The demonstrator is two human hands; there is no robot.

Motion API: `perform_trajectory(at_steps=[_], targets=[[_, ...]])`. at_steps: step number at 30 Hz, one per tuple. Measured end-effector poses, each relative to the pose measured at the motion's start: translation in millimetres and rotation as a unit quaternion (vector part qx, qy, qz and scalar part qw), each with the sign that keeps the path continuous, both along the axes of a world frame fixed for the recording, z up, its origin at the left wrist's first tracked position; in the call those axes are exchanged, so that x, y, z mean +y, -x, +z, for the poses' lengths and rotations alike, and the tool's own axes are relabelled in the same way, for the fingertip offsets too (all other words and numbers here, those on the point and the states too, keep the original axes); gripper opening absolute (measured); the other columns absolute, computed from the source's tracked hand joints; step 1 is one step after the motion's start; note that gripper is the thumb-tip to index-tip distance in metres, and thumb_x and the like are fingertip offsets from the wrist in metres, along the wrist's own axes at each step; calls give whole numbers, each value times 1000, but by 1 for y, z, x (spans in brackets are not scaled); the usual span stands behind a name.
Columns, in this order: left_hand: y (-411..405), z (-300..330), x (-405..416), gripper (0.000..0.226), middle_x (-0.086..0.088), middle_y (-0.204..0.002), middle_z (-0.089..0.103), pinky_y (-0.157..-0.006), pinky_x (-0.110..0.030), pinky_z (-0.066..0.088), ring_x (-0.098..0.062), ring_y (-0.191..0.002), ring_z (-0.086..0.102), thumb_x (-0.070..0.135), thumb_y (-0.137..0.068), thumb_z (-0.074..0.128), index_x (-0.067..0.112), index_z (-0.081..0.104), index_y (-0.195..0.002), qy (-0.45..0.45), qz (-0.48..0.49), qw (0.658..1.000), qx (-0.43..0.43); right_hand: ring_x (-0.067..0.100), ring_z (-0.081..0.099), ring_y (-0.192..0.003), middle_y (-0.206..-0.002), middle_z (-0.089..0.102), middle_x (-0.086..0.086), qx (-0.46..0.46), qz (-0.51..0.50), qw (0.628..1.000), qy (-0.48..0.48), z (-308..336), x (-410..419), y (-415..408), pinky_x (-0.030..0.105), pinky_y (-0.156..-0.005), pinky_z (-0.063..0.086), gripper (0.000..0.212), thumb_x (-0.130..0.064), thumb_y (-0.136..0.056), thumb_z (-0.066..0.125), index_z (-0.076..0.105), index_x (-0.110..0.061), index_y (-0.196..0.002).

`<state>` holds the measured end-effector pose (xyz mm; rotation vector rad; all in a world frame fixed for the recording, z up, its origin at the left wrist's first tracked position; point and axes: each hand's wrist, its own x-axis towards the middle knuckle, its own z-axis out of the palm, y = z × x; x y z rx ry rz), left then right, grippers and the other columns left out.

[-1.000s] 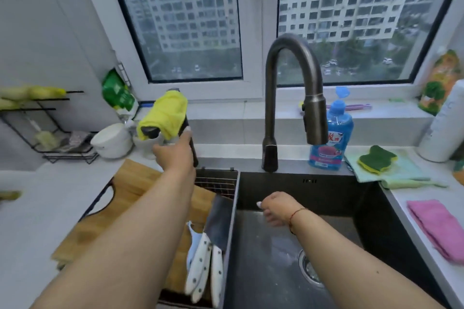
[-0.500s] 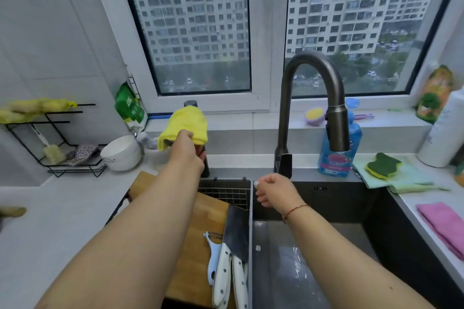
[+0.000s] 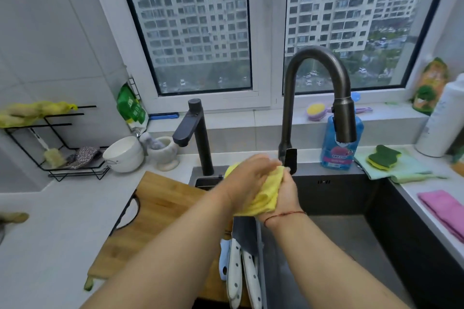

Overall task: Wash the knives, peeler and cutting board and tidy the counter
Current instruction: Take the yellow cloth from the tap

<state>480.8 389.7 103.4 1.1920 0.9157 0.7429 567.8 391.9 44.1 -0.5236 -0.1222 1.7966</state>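
Both hands hold a yellow cloth (image 3: 266, 195) above the sink's left rim, in front of the big tap (image 3: 319, 98). My left hand (image 3: 248, 178) lies over the cloth from the left, fingers curled on it. From underneath on the right, my right hand (image 3: 286, 195) grips it. A wooden cutting board (image 3: 155, 213) lies on the counter left of the sink. On its right end rest white-handled knives (image 3: 238, 273), a cleaver blade (image 3: 244, 233) and a white peeler (image 3: 223, 263), partly hidden by my forearms.
A small dark tap (image 3: 198, 135) stands behind the board. Left are white bowls (image 3: 124, 154), a mortar (image 3: 163, 153) and a black wire rack (image 3: 50, 148). Right of the dark sink (image 3: 351, 246) stand a blue soap bottle (image 3: 339, 145), a green sponge (image 3: 383, 157) and a pink cloth (image 3: 444, 211).
My left hand took the yellow cloth off the small dark tap and brought it right. My right hand rose from the sink and met it; both now hold the cloth.
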Motion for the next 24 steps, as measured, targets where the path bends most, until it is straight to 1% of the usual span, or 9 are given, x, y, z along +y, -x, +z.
perform_trajectory(at_steps=[3, 8, 10, 12, 14, 17, 19, 21, 24], targets=[[3, -39, 0, 47, -18, -126, 61, -108, -36, 41, -27, -119, 58, 31, -97, 47, -6, 57, -123, 160, 130, 945, -254, 29, 57, -119, -128, 61, 14, 11, -24, 999, 21, -14, -1, 3, 45, -107, 37, 66, -62, -90, 38, 61, -11, -124], [12, -57, -3, 51, -20, -126, 61, -100, -37, 47, -27, -117, 59, 40, -102, 35, 0, 56, -125, 177, 131, 956, -196, 35, 58, -108, -113, 64, 21, -12, -17, 996, 82, -27, -9, -1, 47, -95, 43, 71, -66, -90, 33, 60, -7, -121], [20, -61, -5, 42, -18, -116, 67, -85, -34, 56, -26, -106, 66, 34, -103, 38, 2, 59, -120, 141, 126, 974, -129, 35, 59, -103, -114, 63, 20, -20, -30, 996, 85, -30, -9, -8, 44, -84, 47, 71, -68, -89, 32, 58, -11, -123], [31, -70, -5, 29, -15, -98, 69, -68, -30, 56, -23, -83, 68, 23, -102, 44, 2, 60, -112, 93, 163, 982, 17, 36, 59, -103, -118, 62, 17, -25, -60, 995, 80, -35, -7, -16, 44, -79, 47, 69, -67, -90, 30, 56, -15, -128], [43, -89, -6, 16, -9, -78, 60, -61, -31, 50, -21, -66, 57, 14, -96, 49, 6, 63, -93, 45, 180, 960, 212, 37, 57, -107, -122, 60, 15, -30, -78, 992, 92, -41, -10, -21, 46, -79, 48, 66, -66, -91, 31, 53, -20, -132], [57, -123, -10, 29, -2, -65, 42, -61, -30, 37, -21, -63, 40, 14, -86, 54, 18, 41, -60, 0, 108, 899, 425, 39, 54, -114, -127, 58, 14, -32, -74, 989, 125, -51, -22, -25, 49, -84, 47, 63, -66, -90, 34, 52, -23, -133], [59, -142, -14, 23, 0, -68, 46, -60, -27, 36, -19, -62, 44, 21, -85, 57, 20, 44, -66, 4, 70, 866, 494, 39, 54, -115, -128, 58, 14, -45, -74, 987, 137, -58, -29, -27, 51, -88, 46, 64, -67, -90, 34, 52, -24, -133], [58, -152, -18, 13, -3, -89, 60, -66, -27, 43, -20, -81, 59, 31, -89, 58, 18, 55, -88, 19, 37, 838, 544, 39, 54, -115, -128, 58, 14, -53, -73, 984, 154, -60, -33, -28, 54, -94, 44, 64, -68, -89, 35, 52, -23, -133], [50, -161, -22, 20, -12, -107, 62, -85, -31, 48, -28, -107, 60, 31, -93, 54, 12, 58, -101, 53, 10, 848, 527, 40, 55, -113, -123, 59, 15, -62, -84, 982, 154, -59, -38, -33, 54, -96, 43, 64, -67, -90, 35, 52, -22, -132]])
